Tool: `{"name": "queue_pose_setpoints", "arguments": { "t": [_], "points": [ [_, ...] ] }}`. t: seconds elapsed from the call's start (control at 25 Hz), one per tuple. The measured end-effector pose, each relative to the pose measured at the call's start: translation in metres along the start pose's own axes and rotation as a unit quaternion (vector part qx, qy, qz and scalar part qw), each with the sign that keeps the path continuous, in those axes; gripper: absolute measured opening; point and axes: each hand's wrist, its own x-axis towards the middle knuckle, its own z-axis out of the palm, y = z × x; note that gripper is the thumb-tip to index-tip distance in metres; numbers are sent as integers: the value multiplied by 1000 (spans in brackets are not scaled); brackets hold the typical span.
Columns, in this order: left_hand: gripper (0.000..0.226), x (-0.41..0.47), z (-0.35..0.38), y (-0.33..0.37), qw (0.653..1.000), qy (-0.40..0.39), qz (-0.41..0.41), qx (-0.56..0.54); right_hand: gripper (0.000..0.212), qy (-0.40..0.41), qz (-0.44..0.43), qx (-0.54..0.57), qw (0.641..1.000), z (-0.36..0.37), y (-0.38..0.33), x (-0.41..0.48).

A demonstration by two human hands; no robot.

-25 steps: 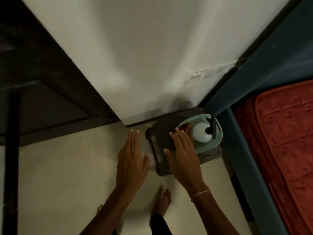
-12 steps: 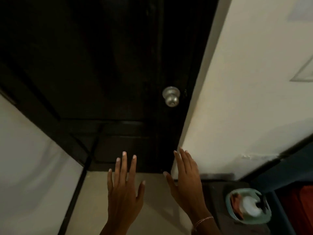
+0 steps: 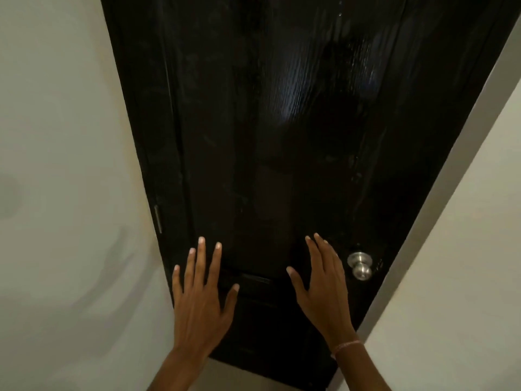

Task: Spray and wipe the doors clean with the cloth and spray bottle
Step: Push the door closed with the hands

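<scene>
A tall black glossy door (image 3: 282, 122) fills the middle of the view, with a round silver knob (image 3: 360, 265) low on its right side. My left hand (image 3: 201, 300) is held out in front of the door's lower panel, fingers straight and spread, holding nothing. My right hand (image 3: 322, 286) is raised beside it, just left of the knob, fingers straight, also empty, with a pink band on the wrist. I cannot tell whether either hand touches the door. No cloth or spray bottle is in view.
Pale walls flank the door: one on the left (image 3: 62, 165) and one on the right (image 3: 465, 249). A small metal hinge (image 3: 158, 220) shows on the door's left edge. A strip of light floor (image 3: 225, 376) lies below the door.
The view swung from the floor bowl with the bottle up to the door. Both empty hands rose with it and are now in front of the door's lower panel; the knob is now right of my right hand.
</scene>
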Motion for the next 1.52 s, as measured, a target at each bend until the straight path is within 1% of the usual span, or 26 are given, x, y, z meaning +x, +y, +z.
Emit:
{"name": "queue_pose_setpoints", "arguments": {
  "t": [0.12,0.2,0.28,0.36,0.44,0.48,0.56,0.64,0.72,0.84,0.92,1.0,1.12,1.28,1.36,1.4,1.44,1.48,1.52],
  "points": [
    [89,17,4,3,1000,11,17,-7,78,0,7,-16,1000,-5,12,9],
    [88,26,19,12,999,3,19,-30,76,-2,25,-22,999,-8,29,11],
    [89,31,43,25,998,-14,15,-57,71,-4,70,-13,997,-11,53,11],
    [88,31,73,43,995,-44,12,-87,66,-10,134,-4,991,-13,86,7],
    [85,34,106,65,989,-83,12,-120,66,-18,189,-4,982,-17,124,6],
    [83,37,126,77,983,-113,-2,-144,67,-23,216,-1,976,-18,145,8],
    [78,43,170,105,959,-181,-46,-215,71,-56,271,30,960,-17,181,16],
    [63,50,213,142,930,-231,-81,-274,72,-105,314,103,938,-10,211,27],
    [48,56,247,182,893,-282,-125,-328,68,-128,321,141,928,3,232,36],
    [32,62,286,233,815,-349,-202,-417,55,-134,301,146,933,17,251,41],
    [23,59,299,250,777,-342,-247,-467,46,-127,295,167,932,22,260,39],
    [22,56,304,257,753,-317,-283,-503,44,-110,297,195,928,26,267,36],
    [25,54,300,259,733,-307,-298,-528,41,-92,294,239,921,34,274,27],
    [25,56,306,252,703,-308,-335,-547,43,-88,293,257,917,41,277,24],
    [26,55,306,252,673,-307,-363,-567,39,-73,322,306,893,39,277,23],
    [27,54,307,252,665,-307,-372,-569,35,-60,351,342,870,37,275,23],
    [28,54,306,254,667,-309,-376,-564,30,-49,382,378,842,35,273,23],
    [28,53,305,255,676,-311,-376,-552,24,-42,406,409,816,34,271,22],
    [28,53,303,258,690,-314,-371,-536,19,-38,423,428,798,33,270,20]
  ]
}}
